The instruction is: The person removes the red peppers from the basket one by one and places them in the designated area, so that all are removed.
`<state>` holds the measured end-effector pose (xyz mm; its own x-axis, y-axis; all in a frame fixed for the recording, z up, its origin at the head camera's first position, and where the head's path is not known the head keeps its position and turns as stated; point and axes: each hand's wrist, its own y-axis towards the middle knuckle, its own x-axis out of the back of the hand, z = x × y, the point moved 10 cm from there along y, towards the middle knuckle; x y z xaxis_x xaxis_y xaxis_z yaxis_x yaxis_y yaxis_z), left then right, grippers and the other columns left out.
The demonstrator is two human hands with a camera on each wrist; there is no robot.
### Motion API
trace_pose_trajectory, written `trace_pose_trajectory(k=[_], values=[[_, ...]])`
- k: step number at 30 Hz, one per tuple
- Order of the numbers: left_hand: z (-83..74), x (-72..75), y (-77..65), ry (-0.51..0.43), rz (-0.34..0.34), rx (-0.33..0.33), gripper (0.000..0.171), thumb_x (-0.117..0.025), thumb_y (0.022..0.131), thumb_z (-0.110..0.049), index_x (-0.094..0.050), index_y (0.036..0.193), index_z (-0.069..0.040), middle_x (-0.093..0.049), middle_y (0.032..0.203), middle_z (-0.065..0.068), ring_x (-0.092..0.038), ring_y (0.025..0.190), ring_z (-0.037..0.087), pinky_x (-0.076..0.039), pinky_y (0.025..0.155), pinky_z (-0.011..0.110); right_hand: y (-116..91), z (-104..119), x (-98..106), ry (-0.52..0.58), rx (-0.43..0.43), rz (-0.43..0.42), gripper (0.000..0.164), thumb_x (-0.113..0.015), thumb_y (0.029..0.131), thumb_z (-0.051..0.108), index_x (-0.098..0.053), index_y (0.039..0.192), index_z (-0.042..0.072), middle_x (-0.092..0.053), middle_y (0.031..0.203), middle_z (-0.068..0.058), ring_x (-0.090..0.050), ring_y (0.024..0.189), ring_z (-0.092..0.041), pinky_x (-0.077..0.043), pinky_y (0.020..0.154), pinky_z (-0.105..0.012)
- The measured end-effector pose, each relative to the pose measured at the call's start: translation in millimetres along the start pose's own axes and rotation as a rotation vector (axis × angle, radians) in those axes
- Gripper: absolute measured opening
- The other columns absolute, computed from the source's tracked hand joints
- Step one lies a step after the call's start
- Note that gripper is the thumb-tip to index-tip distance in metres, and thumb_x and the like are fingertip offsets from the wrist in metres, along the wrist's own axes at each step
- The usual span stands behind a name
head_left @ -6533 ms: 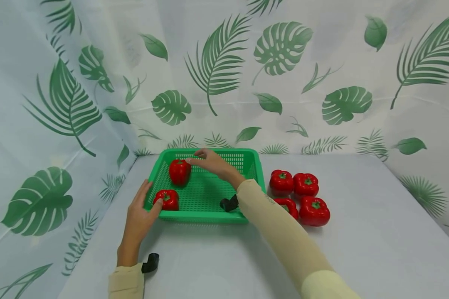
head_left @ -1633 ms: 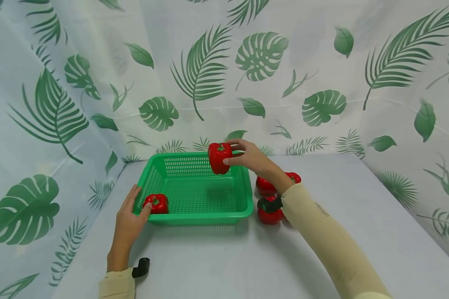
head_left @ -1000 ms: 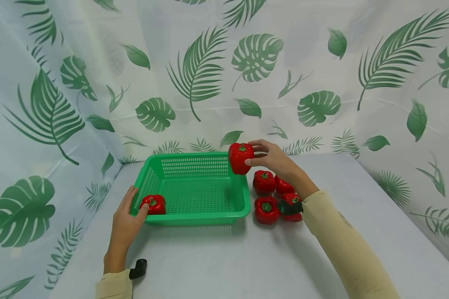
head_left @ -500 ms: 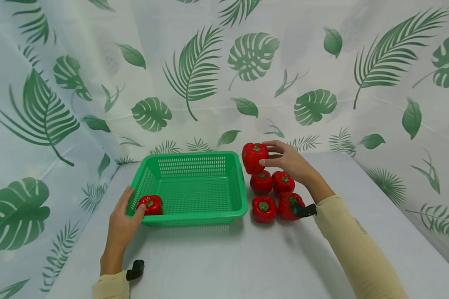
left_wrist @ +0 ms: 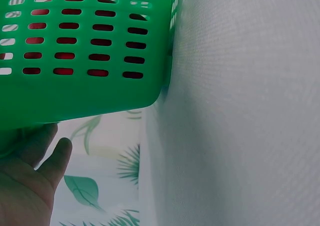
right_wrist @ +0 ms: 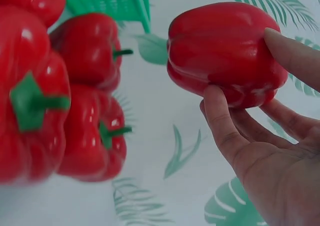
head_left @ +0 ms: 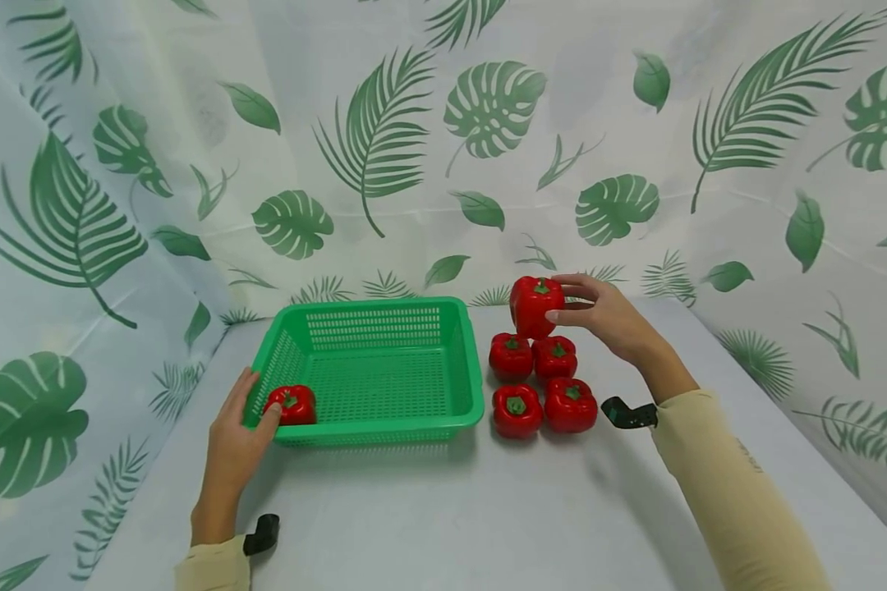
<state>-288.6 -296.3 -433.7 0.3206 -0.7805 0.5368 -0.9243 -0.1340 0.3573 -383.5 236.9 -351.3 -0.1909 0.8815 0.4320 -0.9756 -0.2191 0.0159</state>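
In the head view a red bell pepper [head_left: 536, 306] hangs in the air behind the loose peppers, right of the green plastic basket [head_left: 384, 426]. My right hand [head_left: 612, 318] holds it from the right, and the right wrist view shows thumb and fingers around this pepper [right_wrist: 225, 50]. My left hand [head_left: 232, 439] grips the basket's left front corner, thumb over the rim. Just inside that corner lies another red bell pepper [head_left: 296, 405]. The left wrist view has the basket's perforated wall [left_wrist: 80, 93] and part of the left hand [left_wrist: 30, 181]; its remaining fingers are hidden there.
Several red bell peppers [head_left: 517, 411] stand in a tight cluster on the white table [head_left: 429, 517], right of the basket. A leaf-printed sheet [head_left: 399, 164] rises behind and along both sides. Dark wrist cameras sit on both wrists.
Earlier the right hand reached into the basket, where two peppers lay. It has since lifted one out and carried it right, past the basket's rim. The left hand has stayed at the corner.
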Motion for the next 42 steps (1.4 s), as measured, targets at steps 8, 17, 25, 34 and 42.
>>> trace_pose_trajectory(k=[8,17,25,34,42], values=[[0.4,2.6,-1.8,-0.006,0.002,0.004,0.064,-0.063,0.105,-0.021,-0.042,0.162,0.000,-0.030,0.173,0.020,-0.026,0.157,0.046,-0.027,0.118,0.074,-8.3,-12.6,21.4,-0.012,-0.009,-0.038,0.083,-0.079,0.098,0.026,-0.034,0.166,0.009,-0.037,0.166,-0.023,-0.041,0.147,-0.048,-0.039,0.114,-0.069],[-1.2,5.2,-3.9,0.006,0.002,0.014,0.064,-0.062,0.106,-0.021,-0.041,0.162,0.001,-0.029,0.173,0.019,-0.025,0.157,0.047,-0.027,0.117,0.075,-18.2,-33.3,44.5,-0.045,-0.032,-0.082,0.088,-0.079,0.098,0.025,-0.028,0.169,0.010,-0.034,0.168,-0.025,-0.038,0.147,-0.051,-0.042,0.111,-0.070],[0.2,4.2,-3.6,0.014,0.001,0.019,0.064,-0.063,0.106,-0.021,-0.041,0.162,0.000,-0.028,0.173,0.018,-0.026,0.157,0.046,-0.029,0.117,0.075,-26.5,-53.9,61.0,-0.085,-0.051,-0.106,0.088,-0.078,0.100,0.028,-0.027,0.170,0.012,-0.032,0.168,-0.026,-0.037,0.147,-0.052,-0.045,0.109,-0.069],[-2.3,2.4,-2.9,0.012,0.004,0.014,0.064,-0.063,0.106,-0.021,-0.041,0.162,0.002,-0.029,0.173,0.020,-0.026,0.157,0.047,-0.028,0.117,0.075,-39.2,-78.1,72.7,-0.107,-0.077,-0.111,0.089,-0.078,0.100,0.031,-0.025,0.170,0.011,-0.031,0.168,-0.027,-0.039,0.145,-0.053,-0.056,0.096,-0.038],[-3.9,0.6,-2.8,0.009,0.008,0.018,0.064,-0.062,0.105,-0.020,-0.042,0.162,0.001,-0.029,0.173,0.020,-0.026,0.157,0.048,-0.029,0.116,0.076,-43.0,-110.3,65.7,-0.080,-0.126,-0.082,0.092,-0.076,0.101,0.028,-0.019,0.171,0.006,-0.025,0.169,-0.032,-0.036,0.145,-0.057,-0.047,0.109,-0.064]])
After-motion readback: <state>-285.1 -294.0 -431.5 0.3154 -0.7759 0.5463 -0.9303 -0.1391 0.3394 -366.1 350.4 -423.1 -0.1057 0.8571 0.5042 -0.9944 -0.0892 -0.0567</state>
